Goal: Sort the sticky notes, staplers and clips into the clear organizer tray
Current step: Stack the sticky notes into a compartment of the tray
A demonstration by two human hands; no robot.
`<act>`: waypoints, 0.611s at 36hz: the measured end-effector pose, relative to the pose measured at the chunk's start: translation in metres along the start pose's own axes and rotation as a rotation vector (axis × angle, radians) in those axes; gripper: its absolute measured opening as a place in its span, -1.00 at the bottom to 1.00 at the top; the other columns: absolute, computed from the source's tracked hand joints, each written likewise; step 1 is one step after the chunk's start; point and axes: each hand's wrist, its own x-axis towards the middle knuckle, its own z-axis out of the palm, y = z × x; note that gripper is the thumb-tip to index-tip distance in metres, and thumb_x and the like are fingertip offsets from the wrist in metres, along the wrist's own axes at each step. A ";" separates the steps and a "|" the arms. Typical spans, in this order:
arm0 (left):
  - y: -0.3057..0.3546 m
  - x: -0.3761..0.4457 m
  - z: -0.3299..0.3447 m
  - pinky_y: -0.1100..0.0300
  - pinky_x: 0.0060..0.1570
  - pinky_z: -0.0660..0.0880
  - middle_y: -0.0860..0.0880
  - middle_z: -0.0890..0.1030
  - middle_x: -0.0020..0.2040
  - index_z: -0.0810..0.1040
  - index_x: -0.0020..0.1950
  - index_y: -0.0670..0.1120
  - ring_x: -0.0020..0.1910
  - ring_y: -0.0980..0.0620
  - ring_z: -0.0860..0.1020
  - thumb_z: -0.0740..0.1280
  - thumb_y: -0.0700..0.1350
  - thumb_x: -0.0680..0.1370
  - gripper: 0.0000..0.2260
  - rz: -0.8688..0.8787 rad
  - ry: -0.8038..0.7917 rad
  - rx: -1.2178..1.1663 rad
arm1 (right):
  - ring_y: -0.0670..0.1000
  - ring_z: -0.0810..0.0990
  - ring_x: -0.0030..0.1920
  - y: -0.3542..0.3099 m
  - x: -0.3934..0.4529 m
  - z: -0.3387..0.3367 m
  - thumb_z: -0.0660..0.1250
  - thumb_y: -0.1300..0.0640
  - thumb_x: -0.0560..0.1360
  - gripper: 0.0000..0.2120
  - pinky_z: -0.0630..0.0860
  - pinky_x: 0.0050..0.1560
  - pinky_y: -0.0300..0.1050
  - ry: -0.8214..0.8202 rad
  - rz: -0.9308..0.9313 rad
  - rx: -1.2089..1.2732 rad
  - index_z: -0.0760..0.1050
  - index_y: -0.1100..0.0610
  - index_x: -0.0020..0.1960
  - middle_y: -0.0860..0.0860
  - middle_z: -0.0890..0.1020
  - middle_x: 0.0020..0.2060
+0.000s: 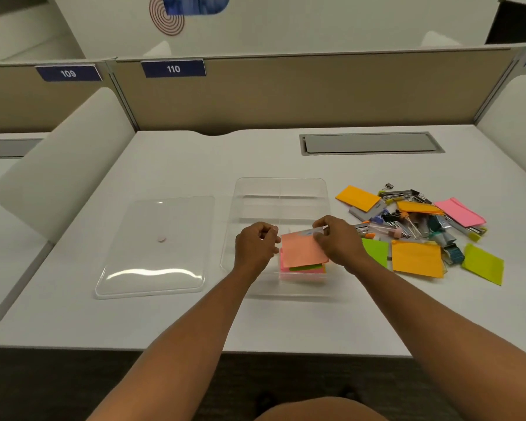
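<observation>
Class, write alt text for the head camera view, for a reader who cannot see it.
Two bare hands, the left hand and right hand, lower a salmon sticky-note pad onto coloured pads in a clear plastic organizer tray. A clear lid lies left; a pile of pads, staplers and clips lies right.

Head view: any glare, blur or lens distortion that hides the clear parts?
Head view: ceiling light streaks across the clear lid; the organizer tray shows only faint edges against the white desk; wide-angle bending curves the partition; hands and the salmon sticky pad look slightly soft.
</observation>
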 end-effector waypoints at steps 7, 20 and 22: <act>0.008 -0.001 0.001 0.17 -0.37 0.56 -0.01 0.68 -0.25 0.62 -0.06 -0.10 -0.38 0.06 0.65 0.32 -0.10 0.57 -0.88 0.061 -0.039 0.098 | 0.16 0.53 0.14 0.005 -0.005 0.010 0.29 -0.01 0.53 -0.69 0.49 0.06 0.03 0.037 -0.162 -0.414 0.54 0.04 0.23 0.07 0.61 0.11; 0.018 -0.005 0.040 0.06 -0.23 0.63 0.04 0.67 -0.29 0.62 -0.11 -0.07 -0.40 0.08 0.64 0.31 -0.08 0.56 -0.87 0.132 -0.106 0.168 | 0.06 0.57 -0.03 0.045 -0.012 -0.010 0.30 0.03 0.55 -0.81 0.51 -0.12 -0.03 0.170 -0.223 -0.234 0.56 0.06 0.11 0.04 0.59 -0.03; 0.024 -0.005 0.051 0.04 -0.22 0.63 0.03 0.67 -0.29 0.63 -0.11 -0.07 -0.40 0.07 0.65 0.30 -0.09 0.56 -0.87 0.148 -0.127 0.157 | 0.06 0.57 -0.04 0.054 -0.014 -0.018 0.29 0.04 0.55 -0.81 0.52 -0.12 -0.02 0.189 -0.198 -0.219 0.58 0.08 0.10 0.04 0.60 -0.04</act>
